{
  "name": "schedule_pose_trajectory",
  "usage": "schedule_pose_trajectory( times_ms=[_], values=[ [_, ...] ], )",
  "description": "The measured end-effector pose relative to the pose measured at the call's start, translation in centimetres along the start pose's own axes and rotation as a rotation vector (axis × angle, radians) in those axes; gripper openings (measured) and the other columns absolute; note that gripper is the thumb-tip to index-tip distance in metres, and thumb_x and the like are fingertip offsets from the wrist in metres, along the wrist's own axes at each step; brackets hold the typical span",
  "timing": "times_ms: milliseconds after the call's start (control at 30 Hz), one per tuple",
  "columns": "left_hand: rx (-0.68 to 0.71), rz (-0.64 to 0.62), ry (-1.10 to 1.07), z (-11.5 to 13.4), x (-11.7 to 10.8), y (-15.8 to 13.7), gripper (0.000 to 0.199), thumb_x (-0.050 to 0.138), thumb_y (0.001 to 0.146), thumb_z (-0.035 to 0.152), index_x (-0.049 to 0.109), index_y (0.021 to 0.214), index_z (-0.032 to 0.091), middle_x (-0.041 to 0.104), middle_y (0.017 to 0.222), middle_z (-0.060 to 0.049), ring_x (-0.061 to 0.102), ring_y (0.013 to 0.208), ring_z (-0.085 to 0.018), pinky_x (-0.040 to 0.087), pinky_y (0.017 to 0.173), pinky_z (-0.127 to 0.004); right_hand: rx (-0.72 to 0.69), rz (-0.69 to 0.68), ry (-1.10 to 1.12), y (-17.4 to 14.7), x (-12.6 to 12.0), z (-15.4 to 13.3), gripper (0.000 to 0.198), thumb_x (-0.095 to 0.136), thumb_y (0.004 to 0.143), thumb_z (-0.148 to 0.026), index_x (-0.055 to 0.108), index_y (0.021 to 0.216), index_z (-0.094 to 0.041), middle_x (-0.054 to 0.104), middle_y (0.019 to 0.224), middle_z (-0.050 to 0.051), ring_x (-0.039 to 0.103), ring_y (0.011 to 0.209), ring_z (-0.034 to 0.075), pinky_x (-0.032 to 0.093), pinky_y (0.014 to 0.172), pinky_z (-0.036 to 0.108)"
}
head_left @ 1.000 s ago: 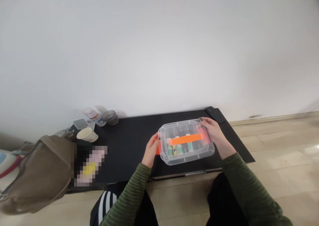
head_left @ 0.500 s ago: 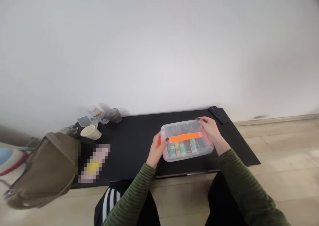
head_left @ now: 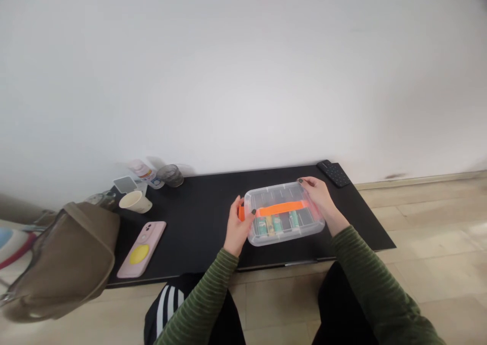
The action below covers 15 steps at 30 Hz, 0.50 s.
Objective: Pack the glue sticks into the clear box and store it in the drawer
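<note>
A clear plastic storage box (head_left: 283,236) with a lid and an orange handle (head_left: 281,208) across its top is held over the right half of the black table. Through the lid I see green and yellowish items in its compartments. My left hand (head_left: 238,227) grips the box's left end, its thumb on the lid beside an orange latch (head_left: 241,212). At the opposite end, my right hand (head_left: 320,199) holds the far right corner, thumb on top and the other fingers mostly hidden. Whether the box's underside touches the table I cannot tell.
On the black table (head_left: 201,223), a pink phone (head_left: 142,248) lies at the left near a brown bag (head_left: 72,259). Behind it stand a paper cup (head_left: 136,202), a spray bottle (head_left: 146,174) and a dark glass (head_left: 170,175). A black keyboard (head_left: 335,174) lies at the back right.
The fingers of my left hand have shifted slightly on the box's left end, showing more of the orange latch. The box stays in both hands, and the view has moved a little.
</note>
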<state>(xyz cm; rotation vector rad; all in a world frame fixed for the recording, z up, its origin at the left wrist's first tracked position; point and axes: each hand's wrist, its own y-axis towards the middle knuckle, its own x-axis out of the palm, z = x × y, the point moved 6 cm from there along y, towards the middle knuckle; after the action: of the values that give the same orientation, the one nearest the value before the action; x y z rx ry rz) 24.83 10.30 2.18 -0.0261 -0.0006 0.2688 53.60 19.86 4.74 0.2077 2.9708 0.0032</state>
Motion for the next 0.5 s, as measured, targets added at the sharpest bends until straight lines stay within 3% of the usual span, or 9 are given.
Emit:
schedule_pose_trajectory(
  times_ms=[133, 267, 367, 500],
  values=[
    [-0.085, 0.053, -0.115, -0.3, 0.0, -0.5, 0.086, 0.076, 0.074, 0.036, 0.031, 0.147, 0.022, 0.043, 0.147, -0.016, 0.049, 0.131, -0.027, 0.043, 0.106, -0.041, 0.031, 0.019, 0.058, 0.3, -0.6, 0.9, 0.033, 0.071, 0.073, -0.044, 0.072, 0.096, -0.020, 0.073, 0.098, 0.007, 0.067, 0.087, 0.022, 0.054, 0.073, 0.033],
    [-0.266, -0.068, -0.269, -0.2, 1.4, -1.7, 0.071, 0.072, 0.078, 0.044, 0.046, 0.137, 0.014, 0.060, 0.129, -0.019, 0.061, 0.117, -0.030, 0.052, 0.097, -0.042, 0.198, 0.022, 0.105, 0.1, -2.0, 3.0, 0.032, 0.075, 0.070, -0.042, 0.069, 0.094, -0.021, 0.074, 0.097, 0.009, 0.069, 0.082, 0.022, 0.057, 0.070, 0.034],
    [-0.292, -0.190, -0.343, 0.6, 2.3, -2.4, 0.063, 0.069, 0.079, 0.044, 0.054, 0.130, 0.011, 0.067, 0.116, -0.017, 0.065, 0.109, -0.030, 0.054, 0.093, -0.043, 0.320, -0.127, 0.173, -1.1, -1.9, 4.4, 0.025, 0.071, 0.074, -0.041, 0.066, 0.088, -0.021, 0.073, 0.083, 0.007, 0.069, 0.073, 0.022, 0.057, 0.065, 0.035],
    [-0.262, -0.158, -0.364, 0.7, 2.2, -2.4, 0.058, 0.075, 0.072, 0.035, 0.058, 0.122, 0.012, 0.070, 0.109, -0.014, 0.067, 0.104, -0.029, 0.053, 0.093, -0.044, 0.415, -0.271, 0.268, -3.4, -1.3, 4.9, 0.022, 0.070, 0.075, -0.037, 0.064, 0.087, -0.020, 0.071, 0.075, 0.005, 0.067, 0.065, 0.019, 0.057, 0.062, 0.033]
  ],
)
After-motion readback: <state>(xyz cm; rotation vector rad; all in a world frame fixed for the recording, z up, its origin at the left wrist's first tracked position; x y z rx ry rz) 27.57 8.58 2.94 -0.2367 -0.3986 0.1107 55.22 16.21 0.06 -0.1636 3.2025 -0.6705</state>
